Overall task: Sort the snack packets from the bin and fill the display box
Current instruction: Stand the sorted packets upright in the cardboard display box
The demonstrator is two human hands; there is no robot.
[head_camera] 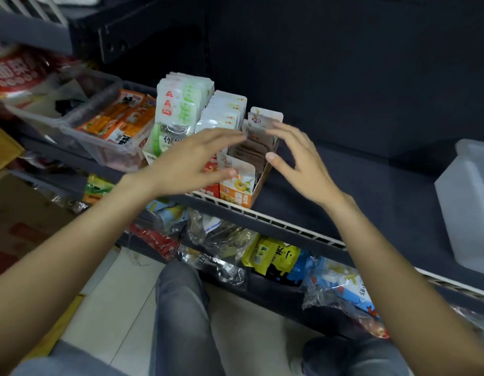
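Note:
An orange display box (pixel 236 192) stands on the dark shelf, holding a row of upright brown snack packets (pixel 253 149). My left hand (pixel 192 158) hovers over the box's left side, fingers extended toward the rear packets. My right hand (pixel 295 156) is spread open over the box's right side, fingertips touching the top of the rearmost packet (pixel 262 119). Neither hand plainly grips anything. Left of the box stand rows of white-and-green packets (pixel 181 104) and white packets (pixel 224 109). A clear bin (pixel 99 142) with orange packets (pixel 124 115) sits further left.
A translucent white container (pixel 469 202) stands on the shelf at the right. The lower shelf holds loose bags, yellow (pixel 273 256) and blue (pixel 341 289) among them. Red bags (pixel 15 71) lie at the far left. My knees (pixel 181 316) are below, over a tiled floor.

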